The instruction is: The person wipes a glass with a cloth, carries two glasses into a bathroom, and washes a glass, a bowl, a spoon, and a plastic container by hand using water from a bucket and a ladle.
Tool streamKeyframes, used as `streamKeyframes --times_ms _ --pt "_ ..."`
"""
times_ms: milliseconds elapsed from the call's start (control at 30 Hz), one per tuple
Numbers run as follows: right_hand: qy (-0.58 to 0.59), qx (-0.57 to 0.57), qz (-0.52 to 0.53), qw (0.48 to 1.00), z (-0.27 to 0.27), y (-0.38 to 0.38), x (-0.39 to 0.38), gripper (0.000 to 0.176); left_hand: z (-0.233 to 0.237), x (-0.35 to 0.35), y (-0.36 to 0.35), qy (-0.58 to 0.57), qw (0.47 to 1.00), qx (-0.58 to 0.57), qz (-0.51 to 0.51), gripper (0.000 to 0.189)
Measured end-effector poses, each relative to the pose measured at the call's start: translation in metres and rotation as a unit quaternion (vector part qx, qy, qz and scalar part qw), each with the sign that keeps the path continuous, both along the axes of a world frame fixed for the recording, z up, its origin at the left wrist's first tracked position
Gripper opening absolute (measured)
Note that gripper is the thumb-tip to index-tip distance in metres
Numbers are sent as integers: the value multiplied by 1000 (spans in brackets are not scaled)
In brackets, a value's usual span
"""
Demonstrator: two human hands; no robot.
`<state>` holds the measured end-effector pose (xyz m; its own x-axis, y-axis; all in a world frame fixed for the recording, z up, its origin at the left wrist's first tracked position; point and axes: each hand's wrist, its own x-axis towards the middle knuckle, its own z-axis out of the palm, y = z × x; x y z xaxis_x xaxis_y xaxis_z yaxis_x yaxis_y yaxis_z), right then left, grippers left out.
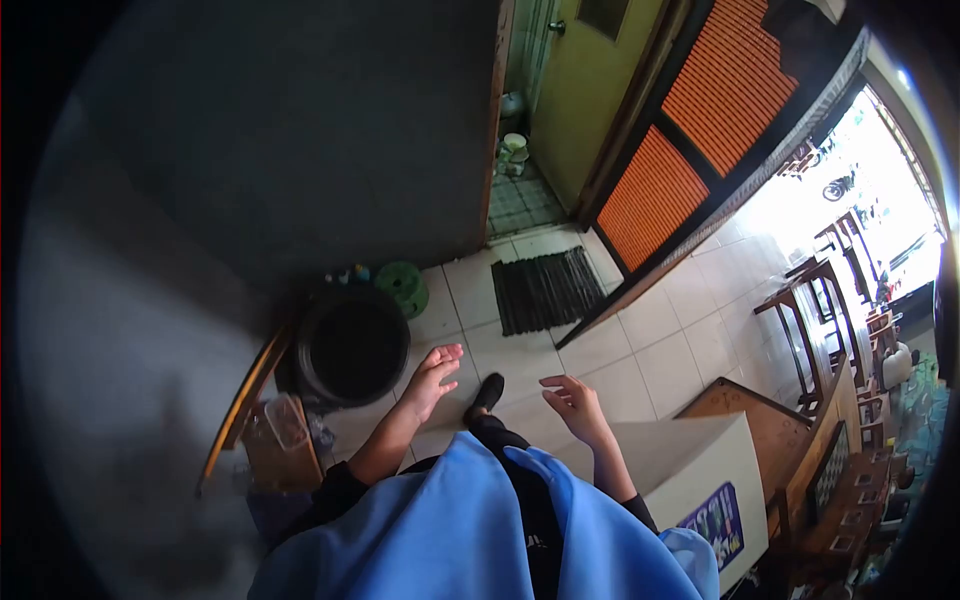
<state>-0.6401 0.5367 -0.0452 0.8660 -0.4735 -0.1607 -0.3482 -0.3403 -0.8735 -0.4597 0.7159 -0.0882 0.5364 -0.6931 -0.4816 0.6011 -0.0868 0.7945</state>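
My left hand [432, 382] is held out in front of me with its fingers apart and nothing in it. It is nearest to a large round black bin [355, 345] on the floor to the left. My right hand [572, 405] hangs in the air on the other side, fingers loosely bent and apart, holding nothing. Below it, to the right, stands a pale box-like cabinet [690, 460] with a purple sticker. Between the hands, my foot in a black shoe [487, 392] rests on the tiled floor [520, 375].
Ahead lies a dark striped mat [547, 290] before a doorway with a yellowish door [590, 90]. An orange slatted screen [655, 195] stands right of it. Wooden chairs [830, 305] fill the right side. A green round object [402, 290] sits beside the bin, against a dark wall [330, 130].
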Motion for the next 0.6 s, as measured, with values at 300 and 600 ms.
streamKeyframes --times_ms 300,600 --pt "-68 0 -2 998 -2 -141 180 20 39 153 -142 -117 993 -1 -12 31" --pt "-67 -148 115 980 33 -252 354 25 -15 295 -262 -87 995 47 -30 34"
